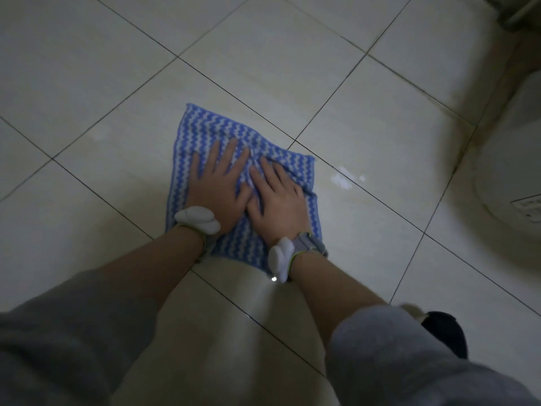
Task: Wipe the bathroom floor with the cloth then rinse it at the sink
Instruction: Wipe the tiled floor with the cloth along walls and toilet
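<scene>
Grey sleeves (73, 341), left hand (218, 189) and right hand (278, 197) flat (fingers spread) atop cloth (205, 127)

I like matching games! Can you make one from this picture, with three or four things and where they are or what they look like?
Things:
1. cloth
2. left hand
3. floor drain
4. sleeves

Descriptions:
A. grey, pushed up the forearms
B. blue with white zigzag stripes, spread on the floor tiles
C. pressed flat on the cloth beside the right hand
D. at the far right edge of the picture

Pairs: 1-B, 2-C, 3-D, 4-A
</scene>
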A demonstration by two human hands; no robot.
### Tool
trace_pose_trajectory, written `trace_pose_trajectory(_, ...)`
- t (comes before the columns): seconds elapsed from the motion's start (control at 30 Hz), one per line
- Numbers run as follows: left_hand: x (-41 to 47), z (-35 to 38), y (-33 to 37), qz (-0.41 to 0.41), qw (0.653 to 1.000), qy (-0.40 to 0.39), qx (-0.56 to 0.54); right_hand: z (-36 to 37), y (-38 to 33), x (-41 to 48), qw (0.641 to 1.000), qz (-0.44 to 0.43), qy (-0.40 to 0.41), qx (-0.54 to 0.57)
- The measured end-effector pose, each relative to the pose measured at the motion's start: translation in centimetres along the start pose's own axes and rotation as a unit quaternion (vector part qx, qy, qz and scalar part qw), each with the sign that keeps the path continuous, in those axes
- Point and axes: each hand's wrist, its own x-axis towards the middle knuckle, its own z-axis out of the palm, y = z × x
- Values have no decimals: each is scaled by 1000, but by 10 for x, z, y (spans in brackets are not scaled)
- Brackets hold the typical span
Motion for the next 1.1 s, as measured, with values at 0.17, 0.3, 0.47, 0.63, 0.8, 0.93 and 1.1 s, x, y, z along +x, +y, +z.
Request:
trace_pose_trajectory(0.17,9,-5,7,-14,1000,23,1,-1,7,15,1000,17,4,12)
trace_pose_trajectory(0.3,-25,1,16,37,998,45,-27,-14,11,-29,998,58,22,30)
trace_pose_trajectory(0.47,-41,6,44,146,989,2,-25,-36,36,-90,981,170,79,41)
trace_pose_trajectory(0.63,-19,25,112,161,985,-16,-54,-59,83,-102,966,246,55,-54)
trace_pose_trajectory(0.8,-1,38,205,218,974,-63,-22,-91,148,-112,924,363,66,-103)
trace_pose_trajectory(0.93,14,39,235,249,965,-83,-16,-104,174,-100,907,401,66,-114)
trace_pose_trajectory(1.1,38,25,212,299,949,-94,-32,-104,186,-80,928,349,19,-131)
